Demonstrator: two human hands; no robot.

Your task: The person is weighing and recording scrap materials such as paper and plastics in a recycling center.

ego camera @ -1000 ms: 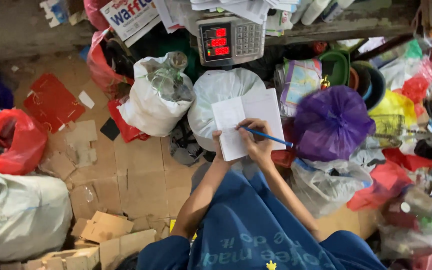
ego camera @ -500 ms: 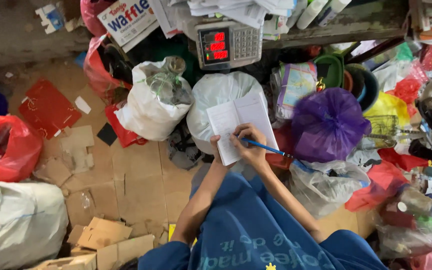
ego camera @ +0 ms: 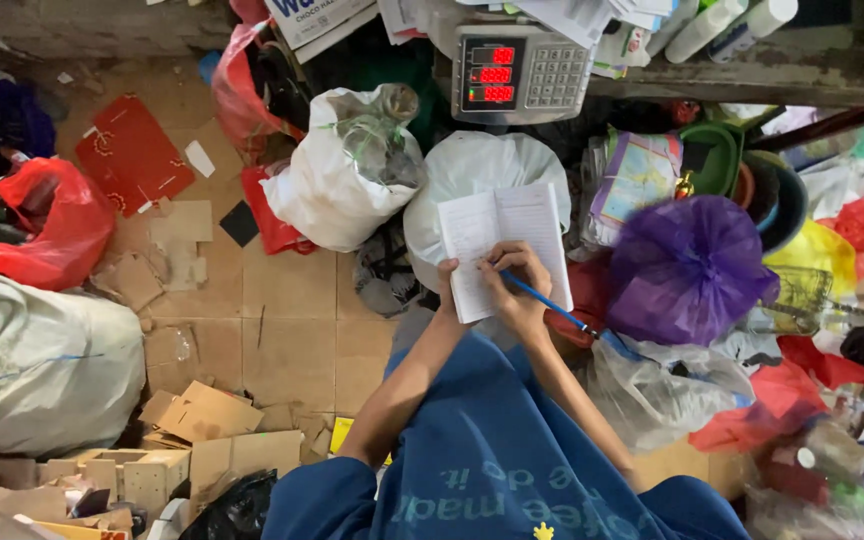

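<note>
An open white notebook (ego camera: 500, 240) is held up in front of me, over a white plastic bag (ego camera: 472, 165). My left hand (ego camera: 449, 285) grips the notebook's lower left edge from beneath. My right hand (ego camera: 517, 285) rests on the lower page and holds a blue pen (ego camera: 552, 305), its tip touching the paper. Both forearms reach up from my blue shirt (ego camera: 492, 460).
A digital scale (ego camera: 517, 75) with red digits sits on a wooden ledge above. White (ego camera: 337, 175), purple (ego camera: 687, 265) and red (ego camera: 47, 220) plastic bags crowd around. A large white sack (ego camera: 37, 365) lies left. Torn cardboard pieces (ego camera: 207, 420) litter the tiled floor (ego camera: 292, 330).
The notebook and both hands sit slightly lower and further left in view as my head shifts. The pen stays on the page.
</note>
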